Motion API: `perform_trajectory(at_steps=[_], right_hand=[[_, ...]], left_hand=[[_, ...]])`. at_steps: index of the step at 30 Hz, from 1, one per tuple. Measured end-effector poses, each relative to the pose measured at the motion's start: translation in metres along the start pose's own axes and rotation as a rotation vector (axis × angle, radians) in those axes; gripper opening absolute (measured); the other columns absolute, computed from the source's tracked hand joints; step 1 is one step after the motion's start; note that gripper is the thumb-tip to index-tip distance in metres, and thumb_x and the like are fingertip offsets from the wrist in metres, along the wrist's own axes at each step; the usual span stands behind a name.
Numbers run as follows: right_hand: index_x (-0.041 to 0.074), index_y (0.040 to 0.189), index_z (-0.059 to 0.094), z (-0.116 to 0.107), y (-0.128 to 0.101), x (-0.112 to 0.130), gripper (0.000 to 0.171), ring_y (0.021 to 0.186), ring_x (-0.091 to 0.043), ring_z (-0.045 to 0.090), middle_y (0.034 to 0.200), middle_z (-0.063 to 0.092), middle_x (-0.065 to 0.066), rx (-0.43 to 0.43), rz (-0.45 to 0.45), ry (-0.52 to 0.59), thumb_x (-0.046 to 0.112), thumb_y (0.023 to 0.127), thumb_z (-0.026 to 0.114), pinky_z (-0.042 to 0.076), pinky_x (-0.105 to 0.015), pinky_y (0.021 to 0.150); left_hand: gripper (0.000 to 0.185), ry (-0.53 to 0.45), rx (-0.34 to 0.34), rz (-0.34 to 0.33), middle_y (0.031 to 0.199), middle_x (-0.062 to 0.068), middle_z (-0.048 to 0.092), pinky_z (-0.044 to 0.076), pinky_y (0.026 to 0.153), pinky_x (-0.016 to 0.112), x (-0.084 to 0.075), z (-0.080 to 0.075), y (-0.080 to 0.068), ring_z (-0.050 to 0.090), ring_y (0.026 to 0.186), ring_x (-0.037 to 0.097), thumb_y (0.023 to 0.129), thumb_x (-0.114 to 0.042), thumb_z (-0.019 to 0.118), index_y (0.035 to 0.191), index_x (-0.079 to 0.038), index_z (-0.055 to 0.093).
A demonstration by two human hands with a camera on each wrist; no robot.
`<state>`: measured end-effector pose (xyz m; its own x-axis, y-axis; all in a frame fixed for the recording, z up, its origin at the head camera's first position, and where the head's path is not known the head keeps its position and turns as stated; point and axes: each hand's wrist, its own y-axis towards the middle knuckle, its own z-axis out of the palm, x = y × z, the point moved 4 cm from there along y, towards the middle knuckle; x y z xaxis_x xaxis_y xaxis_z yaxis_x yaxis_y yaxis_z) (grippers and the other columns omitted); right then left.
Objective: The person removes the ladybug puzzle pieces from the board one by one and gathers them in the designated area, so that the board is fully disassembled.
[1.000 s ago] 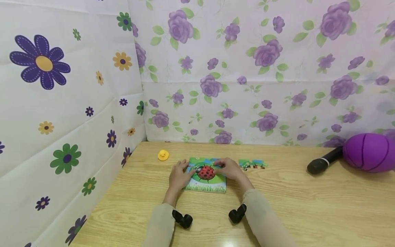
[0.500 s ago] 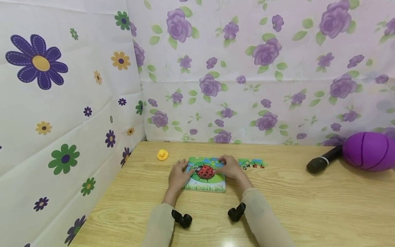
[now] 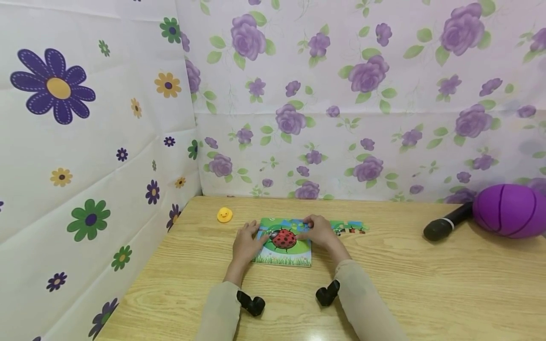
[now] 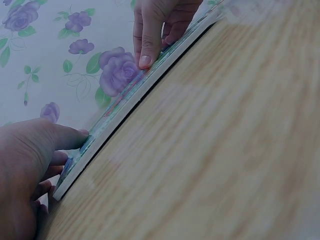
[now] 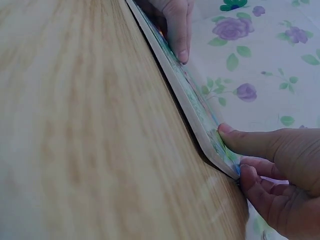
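A jigsaw puzzle (image 3: 281, 258) in a flat board, with a red ladybug on green grass, lies on the wooden table. My left hand (image 3: 246, 244) holds its left edge, thumb on the picture and fingers along the side. From the right, my right hand (image 3: 321, 234) sets its thumb near the ladybug's tail, with its fingers curled at the board's right edge. In the right wrist view the right thumb (image 5: 250, 142) lies on the board's face and the fingertips touch its edge. Loose puzzle pieces (image 3: 354, 226) lie just right of the board, partly behind the right hand.
A yellow toy duck (image 3: 224, 214) sits at the back left. At the far right, a black microphone (image 3: 439, 228) lies against a purple ball (image 3: 509, 210). Flower-printed sheets (image 3: 273, 94) rise behind and to the left of the table (image 3: 290, 308).
My right hand's fingers have drawn back slightly to the right, off the upper part of the puzzle picture. The left hand keeps its place on the left edge.
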<state>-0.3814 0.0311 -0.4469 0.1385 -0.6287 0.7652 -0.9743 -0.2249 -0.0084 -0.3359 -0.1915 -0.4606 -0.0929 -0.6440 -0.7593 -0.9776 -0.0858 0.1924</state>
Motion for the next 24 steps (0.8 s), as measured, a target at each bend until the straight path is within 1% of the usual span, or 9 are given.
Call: perform_trajectory(at_steps=[5, 10, 16, 21, 24], right_hand=[[0.001, 0.122, 0.064, -0.0026, 0.0014, 0.0037, 0.052, 0.094, -0.023, 0.056, 0.107, 0.063, -0.014, -0.002, -0.015, -0.051, 0.023, 0.079, 0.082, 0.051, -0.038, 0.082], [0.004, 0.122, 0.065, -0.0032, 0.0031, 0.0026, 0.050, 0.093, -0.022, 0.056, 0.106, 0.063, -0.012, 0.010, -0.012, -0.075, 0.024, 0.079, 0.081, 0.051, -0.037, 0.080], [0.005, 0.121, 0.063, -0.0050, 0.0030, 0.0018, 0.049, 0.092, -0.024, 0.054, 0.106, 0.059, -0.014, 0.020, -0.012, -0.047, 0.023, 0.079, 0.081, 0.049, -0.038, 0.078], [0.006, 0.120, 0.060, -0.0047, 0.0035, 0.0008, 0.049, 0.089, -0.024, 0.051, 0.104, 0.056, -0.014, 0.028, -0.010, -0.034, 0.022, 0.079, 0.082, 0.046, -0.034, 0.073], [0.006, 0.120, 0.058, -0.0042, 0.0038, 0.0007, 0.049, 0.088, -0.024, 0.048, 0.104, 0.053, -0.014, 0.029, -0.011, -0.010, 0.019, 0.079, 0.082, 0.044, -0.033, 0.073]], left_hand=[[0.054, -0.014, -0.001, 0.004, 0.151, 0.018, 0.044, 0.013, 0.125, 0.053, -0.0003, -0.0007, -0.0005, 0.027, 0.148, 0.040, 0.091, -0.022, 0.068, 0.136, 0.003, 0.054], [0.054, -0.009, -0.004, -0.004, 0.151, 0.017, 0.044, 0.014, 0.125, 0.053, -0.0007, -0.0003, -0.0001, 0.027, 0.148, 0.040, 0.091, -0.022, 0.069, 0.136, 0.003, 0.055], [0.054, -0.006, -0.006, -0.009, 0.151, 0.018, 0.044, 0.014, 0.125, 0.053, -0.0030, -0.0009, 0.0003, 0.027, 0.148, 0.039, 0.090, -0.023, 0.069, 0.136, 0.003, 0.054], [0.054, -0.008, -0.001, -0.021, 0.152, 0.016, 0.043, 0.013, 0.126, 0.051, -0.0022, 0.0000, -0.0001, 0.026, 0.149, 0.038, 0.091, -0.024, 0.068, 0.137, 0.002, 0.054], [0.054, -0.006, 0.001, -0.019, 0.152, 0.016, 0.043, 0.013, 0.126, 0.052, -0.0018, 0.0005, -0.0008, 0.026, 0.149, 0.038, 0.091, -0.023, 0.068, 0.137, 0.002, 0.054]])
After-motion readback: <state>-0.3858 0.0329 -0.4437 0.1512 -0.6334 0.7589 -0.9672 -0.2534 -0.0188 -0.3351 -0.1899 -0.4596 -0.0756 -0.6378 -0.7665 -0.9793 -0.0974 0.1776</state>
